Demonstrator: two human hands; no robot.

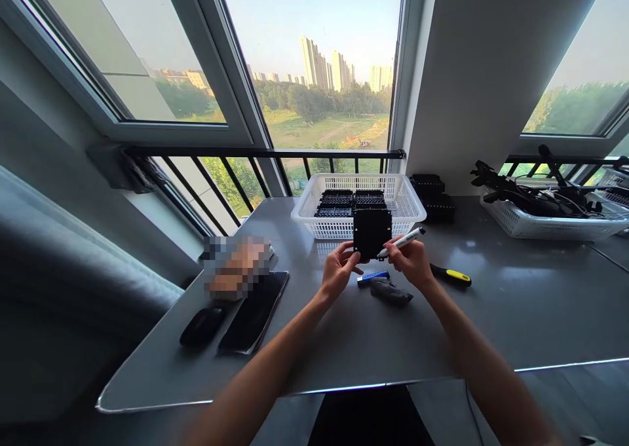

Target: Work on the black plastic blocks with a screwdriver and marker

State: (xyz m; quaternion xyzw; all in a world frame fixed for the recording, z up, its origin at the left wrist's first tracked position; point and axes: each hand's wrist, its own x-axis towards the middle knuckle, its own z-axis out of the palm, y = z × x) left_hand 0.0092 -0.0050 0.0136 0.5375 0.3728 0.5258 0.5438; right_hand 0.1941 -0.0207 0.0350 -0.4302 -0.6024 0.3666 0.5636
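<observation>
Upright above the table, a flat black square panel (372, 231) with small light marks near its corners is gripped at its lower left by my left hand (339, 266). My right hand (409, 257) holds a white marker pen (403, 239) with a dark end, its tip by the panel's lower right corner. Below my hands lie a blue box-like stick (372, 278) and a crumpled dark grey cloth (391, 291). A yellow and black handle (455, 276) rests beside my right wrist, partly hidden by it.
Behind the panel stands a white plastic basket (304, 211) with several black ribbed parts (337, 204). More black parts (432, 200) are stacked to its right. Another white basket (528, 226) holds black gear and cables. At left are a black mouse (202, 327), a dark tablet-like slab (254, 315) and a blurred item.
</observation>
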